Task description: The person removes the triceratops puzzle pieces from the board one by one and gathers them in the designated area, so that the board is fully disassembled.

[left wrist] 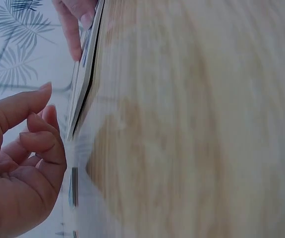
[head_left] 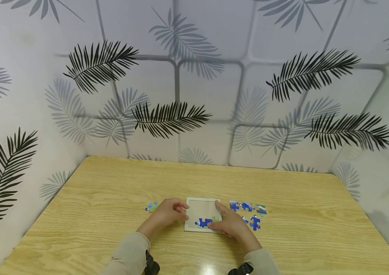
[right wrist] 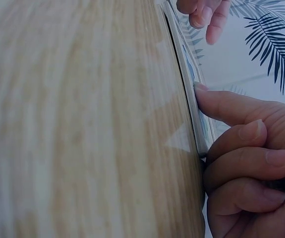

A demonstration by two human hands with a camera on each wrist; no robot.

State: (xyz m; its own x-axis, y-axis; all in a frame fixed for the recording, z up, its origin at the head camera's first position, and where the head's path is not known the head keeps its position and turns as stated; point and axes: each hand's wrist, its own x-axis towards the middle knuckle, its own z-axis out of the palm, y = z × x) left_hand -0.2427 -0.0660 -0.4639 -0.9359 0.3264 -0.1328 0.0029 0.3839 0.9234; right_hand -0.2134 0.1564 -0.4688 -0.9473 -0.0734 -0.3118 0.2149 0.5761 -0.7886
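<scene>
A square puzzle tray (head_left: 199, 209) with a pale raised rim lies on the table between the hands. Blue-and-green jigsaw pieces (head_left: 203, 222) sit along its lower right part. My right hand (head_left: 231, 224) reaches over the tray's right side; its thumb (right wrist: 226, 105) presses down near those pieces, and the index finger rests at the upper right rim. In the right wrist view the other fingers curl beside the tray's edge. My left hand (head_left: 171, 211) hovers at the left rim, fingers loosely bent and holding nothing, as the left wrist view also shows.
Several loose jigsaw pieces (head_left: 255, 222) lie right of the tray, partly behind my right hand. More pieces (head_left: 151, 207) lie to the left, partly hidden by my left hand. The wooden table (head_left: 112, 187) ends at a leaf-patterned backdrop (head_left: 208, 141).
</scene>
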